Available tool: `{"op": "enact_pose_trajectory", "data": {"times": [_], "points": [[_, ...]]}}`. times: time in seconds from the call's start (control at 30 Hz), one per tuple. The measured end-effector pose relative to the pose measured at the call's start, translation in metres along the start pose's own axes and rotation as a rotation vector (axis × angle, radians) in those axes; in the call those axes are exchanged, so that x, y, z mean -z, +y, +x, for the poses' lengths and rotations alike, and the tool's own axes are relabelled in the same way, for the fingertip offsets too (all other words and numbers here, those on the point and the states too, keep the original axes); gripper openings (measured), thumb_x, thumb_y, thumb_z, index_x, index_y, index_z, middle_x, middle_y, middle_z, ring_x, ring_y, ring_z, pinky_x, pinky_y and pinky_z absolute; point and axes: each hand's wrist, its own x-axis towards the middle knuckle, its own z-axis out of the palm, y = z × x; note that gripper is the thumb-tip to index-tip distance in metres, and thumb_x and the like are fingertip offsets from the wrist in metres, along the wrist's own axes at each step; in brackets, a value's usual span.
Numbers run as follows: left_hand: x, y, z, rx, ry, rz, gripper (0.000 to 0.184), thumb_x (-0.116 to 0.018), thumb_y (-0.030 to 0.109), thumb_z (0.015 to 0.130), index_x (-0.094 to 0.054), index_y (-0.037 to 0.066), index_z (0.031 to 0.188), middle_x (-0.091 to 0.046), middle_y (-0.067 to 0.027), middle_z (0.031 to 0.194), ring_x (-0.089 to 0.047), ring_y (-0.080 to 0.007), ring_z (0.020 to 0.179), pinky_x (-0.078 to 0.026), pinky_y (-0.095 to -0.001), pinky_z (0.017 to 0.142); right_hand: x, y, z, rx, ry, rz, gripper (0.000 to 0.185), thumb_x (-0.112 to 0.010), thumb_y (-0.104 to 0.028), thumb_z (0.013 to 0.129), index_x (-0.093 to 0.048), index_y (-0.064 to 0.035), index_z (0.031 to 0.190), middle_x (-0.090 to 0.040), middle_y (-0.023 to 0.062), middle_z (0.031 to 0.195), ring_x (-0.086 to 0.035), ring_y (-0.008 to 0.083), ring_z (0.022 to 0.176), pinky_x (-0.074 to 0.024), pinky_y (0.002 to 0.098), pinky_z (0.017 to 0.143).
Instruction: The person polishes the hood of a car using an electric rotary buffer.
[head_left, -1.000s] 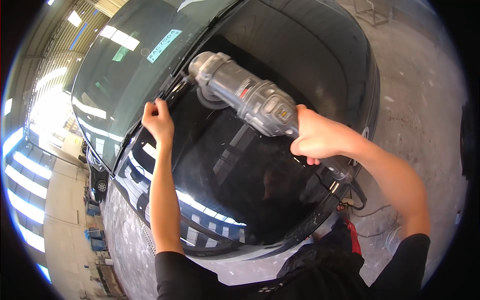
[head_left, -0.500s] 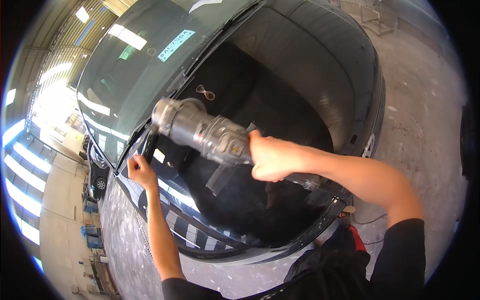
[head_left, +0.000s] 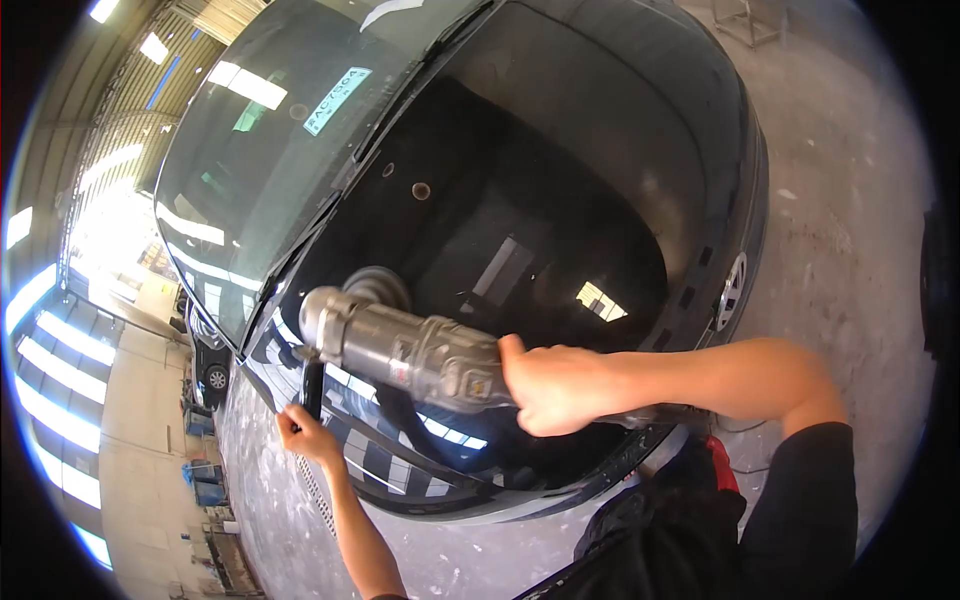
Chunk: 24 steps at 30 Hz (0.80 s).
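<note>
A grey car polisher (head_left: 405,350) lies across the dark, glossy bonnet (head_left: 545,190) of a car. Its round pad (head_left: 378,285) shows partly behind the tool's head and appears to be against the paint. My right hand (head_left: 562,388) is closed round the rear of the polisher's body. At the tool's front, a black side handle (head_left: 313,388) sticks out, and my left hand (head_left: 308,438) is closed on its lower end. Light reflections and small ring-shaped marks show on the bonnet.
Beyond the bonnet are the windscreen (head_left: 290,150), with a pale-blue plate card (head_left: 338,100) behind it, and a wiper (head_left: 405,85). A cable (head_left: 750,470) runs near my legs on the right. Another car (head_left: 212,365) and blue bins (head_left: 207,480) stand at the left.
The polisher and both hands have moved down in the view, nearer to me, across the bonnet. More of the pad and the black side handle shows now.
</note>
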Motion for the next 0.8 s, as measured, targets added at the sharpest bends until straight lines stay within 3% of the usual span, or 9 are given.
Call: {"op": "enact_pose_trajectory", "data": {"times": [0.2,0.27,0.33,0.4,0.43,0.67,0.73,0.77,0.8], "points": [[-0.136,0.115,0.014,-0.179,-0.179,-0.249,0.038,-0.059,0.010,0.098,-0.040,0.004,0.065,-0.035,0.0048,0.060,-0.031,-0.0058,0.059,-0.024,-0.0291,0.052,0.052,0.038,-0.076,-0.235,0.174,0.123,0.054,-0.058,-0.009,0.077,-0.034,0.0219,0.114,-0.065,0.0325,0.082,-0.070,0.0444,0.083,-0.0560,0.0448,0.071],[-0.179,0.154,0.013,-0.202,-0.224,-0.299,0.042,-0.061,0.012,0.096,-0.038,0.004,0.063,-0.033,0.0047,0.058,-0.030,-0.0055,0.058,-0.024,-0.0297,0.051,0.052,0.071,-0.090,-0.168,0.361,0.182,0.060,-0.061,-0.011,0.077,-0.032,0.0230,0.116,-0.064,0.0315,0.080,-0.070,0.0422,0.078,-0.0556,0.0430,0.066],[-0.216,0.188,0.011,-0.188,-0.273,-0.398,0.042,-0.064,0.014,0.094,-0.041,0.003,0.061,-0.036,0.0024,0.054,-0.032,-0.0065,0.057,-0.027,-0.0306,0.050,0.065,0.078,-0.107,-0.300,0.363,0.429,0.057,-0.060,0.000,0.078,-0.033,0.0069,0.128,-0.059,0.0129,0.083,-0.065,0.0169,0.056,-0.0537,0.0332,0.053],[-0.243,0.214,0.009,-0.213,-0.297,-0.402,0.041,-0.066,0.016,0.093,-0.042,0.002,0.062,-0.038,0.0002,0.053,-0.033,-0.0074,0.055,-0.028,-0.0312,0.049,0.072,0.089,-0.118,-0.307,0.416,0.514,0.057,-0.060,0.003,0.077,-0.034,0.0052,0.128,-0.058,0.0110,0.082,-0.064,0.0165,0.055,-0.0531,0.0319,0.051],[-0.252,0.223,0.008,-0.209,-0.323,-0.415,0.041,-0.066,0.016,0.093,-0.042,0.002,0.062,-0.038,-0.0001,0.052,-0.033,-0.0076,0.055,-0.028,-0.0313,0.049,0.077,0.087,-0.123,-0.298,0.435,0.517,0.063,-0.061,-0.002,0.077,-0.030,0.0134,0.130,-0.060,0.0142,0.078,-0.064,0.0179,0.054,-0.0522,0.0324,0.050],[-0.235,0.196,0.013,-0.234,-0.276,-0.420,0.041,-0.065,0.015,0.093,-0.042,0.003,0.062,-0.039,-0.0002,0.053,-0.034,-0.0075,0.055,-0.029,-0.0314,0.049,0.065,0.079,-0.105,-0.286,0.435,0.503,0.063,-0.061,-0.002,0.077,-0.031,0.0151,0.129,-0.061,0.0158,0.079,-0.066,0.0194,0.057,-0.0528,0.0332,0.052],[-0.208,0.170,0.019,-0.184,-0.267,-0.391,0.042,-0.064,0.015,0.094,-0.041,0.003,0.062,-0.039,0.0014,0.054,-0.034,-0.0069,0.056,-0.028,-0.0313,0.050,0.055,0.071,-0.088,-0.305,0.384,0.408,0.055,-0.059,0.002,0.077,-0.034,0.0075,0.126,-0.059,0.0092,0.080,-0.063,0.0150,0.055,-0.0526,0.0320,0.052],[-0.194,0.157,0.022,-0.182,-0.242,-0.343,0.042,-0.064,0.014,0.095,-0.041,0.003,0.062,-0.039,0.0020,0.054,-0.033,-0.0069,0.057,-0.028,-0.0310,0.051,0.052,0.064,-0.080,-0.278,0.373,0.334,0.057,-0.061,-0.004,0.078,-0.034,0.0096,0.126,-0.064,0.0175,0.083,-0.068,0.0237,0.061,-0.0543,0.0364,0.058],[-0.176,0.142,0.024,-0.176,-0.216,-0.291,0.042,-0.063,0.014,0.095,-0.041,0.003,0.062,-0.038,0.0026,0.055,-0.033,-0.0070,0.058,-0.028,-0.0306,0.052,0.047,0.057,-0.072,-0.279,0.366,0.331,0.057,-0.061,-0.004,0.078,-0.034,0.0096,0.126,-0.064,0.0175,0.083,-0.068,0.0237,0.061,-0.0543,0.0364,0.058]]}}
